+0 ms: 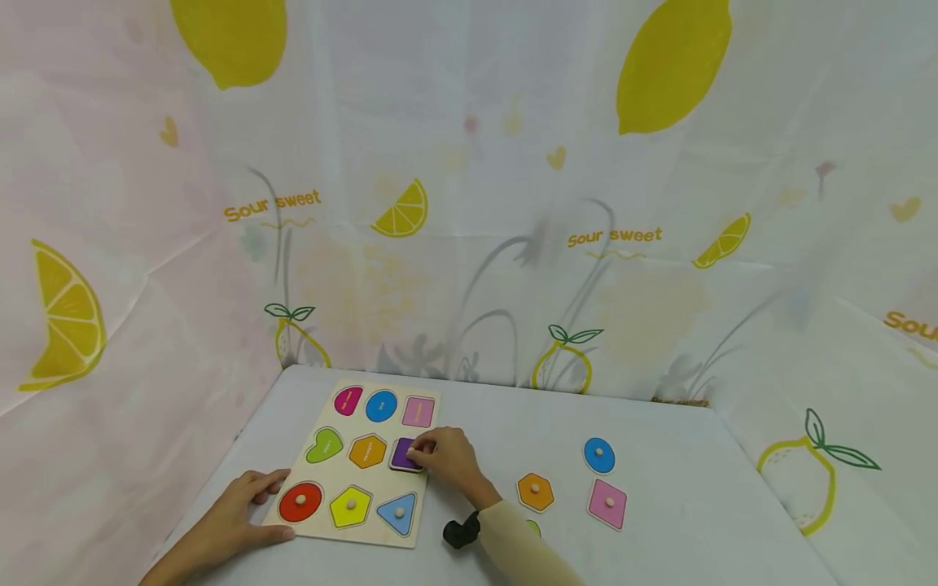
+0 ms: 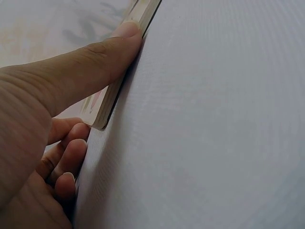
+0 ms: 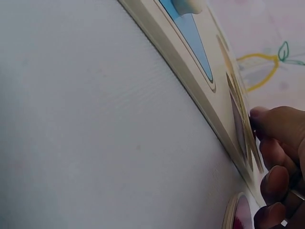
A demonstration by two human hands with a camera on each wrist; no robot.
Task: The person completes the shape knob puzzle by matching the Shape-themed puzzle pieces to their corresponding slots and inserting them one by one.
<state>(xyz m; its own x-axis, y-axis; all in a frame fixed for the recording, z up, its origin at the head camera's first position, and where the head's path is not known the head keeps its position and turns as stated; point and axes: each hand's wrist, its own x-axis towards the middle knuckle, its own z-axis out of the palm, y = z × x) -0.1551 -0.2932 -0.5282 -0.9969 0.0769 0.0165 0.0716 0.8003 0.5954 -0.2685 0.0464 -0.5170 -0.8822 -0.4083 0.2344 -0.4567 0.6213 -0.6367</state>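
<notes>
A wooden puzzle board (image 1: pixel 315 529) lies on the grey table. My left hand (image 1: pixel 267 506) braces its near left corner. The thumb (image 2: pixel 95 62) presses straight against the board's edge (image 2: pixel 143 14), and the other fingers rest beside it. My right hand (image 1: pixel 421 452) pinches a purple piece (image 1: pixel 403 456) in the middle row's right slot; its fingertips (image 3: pixel 279 126) touch the board (image 3: pixel 190 81). A red circle (image 1: pixel 300 501), a yellow pentagon (image 1: pixel 351 506) and a blue triangle (image 1: pixel 398 513) fill the front row.
An orange hexagon (image 1: pixel 535 491), a blue oval (image 1: pixel 598 455) and a pink diamond (image 1: pixel 607 503) lie loose on the table to the right. A green piece (image 1: pixel 533 527) peeks out behind my right sleeve. Lemon-print cloth walls close in the table on three sides.
</notes>
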